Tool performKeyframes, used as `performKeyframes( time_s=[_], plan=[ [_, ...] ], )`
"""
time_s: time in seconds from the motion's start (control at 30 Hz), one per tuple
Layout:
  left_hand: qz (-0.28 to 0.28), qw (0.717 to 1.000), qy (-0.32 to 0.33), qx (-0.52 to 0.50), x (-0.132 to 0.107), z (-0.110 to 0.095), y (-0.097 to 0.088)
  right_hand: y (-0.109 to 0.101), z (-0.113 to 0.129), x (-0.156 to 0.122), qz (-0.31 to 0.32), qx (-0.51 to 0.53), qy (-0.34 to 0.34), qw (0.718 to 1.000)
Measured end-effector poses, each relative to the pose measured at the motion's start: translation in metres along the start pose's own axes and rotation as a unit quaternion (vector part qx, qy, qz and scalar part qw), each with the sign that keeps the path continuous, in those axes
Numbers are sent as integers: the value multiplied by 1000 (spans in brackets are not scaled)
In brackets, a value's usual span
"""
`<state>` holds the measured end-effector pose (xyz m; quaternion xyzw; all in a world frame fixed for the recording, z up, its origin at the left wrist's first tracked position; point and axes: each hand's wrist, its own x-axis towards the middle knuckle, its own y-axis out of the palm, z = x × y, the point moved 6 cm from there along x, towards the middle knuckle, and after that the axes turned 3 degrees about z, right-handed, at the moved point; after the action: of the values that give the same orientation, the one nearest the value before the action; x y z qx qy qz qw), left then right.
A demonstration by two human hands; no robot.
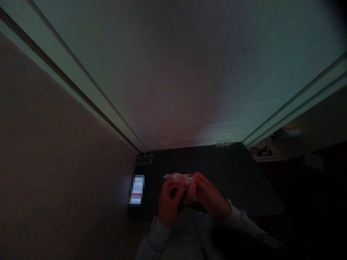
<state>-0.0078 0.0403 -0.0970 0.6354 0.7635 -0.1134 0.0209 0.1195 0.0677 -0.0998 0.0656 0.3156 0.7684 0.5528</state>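
Observation:
Between my hands is a pink and white cloth (191,191), bunched up, with a narrow pale tip pointing left; the dim light hides its exact kind. My left hand (169,202) is closed in a pinch at the cloth's left part, thumb and fingers curled into a ring. On the other side my right hand (213,198) grips the cloth's right end, its fingers mostly hidden. Both hands are above the dark tabletop (230,180), close to my body.
A lit phone-like screen (137,189), blurred into blocks, is at the table's left edge. Small shiny things (145,159) stand in the back left corner, with more clear ones (224,143) along the back. A pale door-like panel (168,90) rises behind; a wall (67,162) is at left.

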Motion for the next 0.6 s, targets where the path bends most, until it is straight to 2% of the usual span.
performKeyframes(
  time_s=[0.07,0.27,0.47,0.6],
  plan=[
    [-7,1000,12,27,0,-2,-1,6,-1,-2,11,102,12,995],
    [-21,994,45,99,-3,-11,-3,8,-4,-2,27,152,21,988],
    [1,987,83,139,-6,-21,0,3,-13,-4,-15,117,9,993],
    [37,977,131,165,-8,-26,4,0,-19,-3,-13,84,3,996]
  ],
)
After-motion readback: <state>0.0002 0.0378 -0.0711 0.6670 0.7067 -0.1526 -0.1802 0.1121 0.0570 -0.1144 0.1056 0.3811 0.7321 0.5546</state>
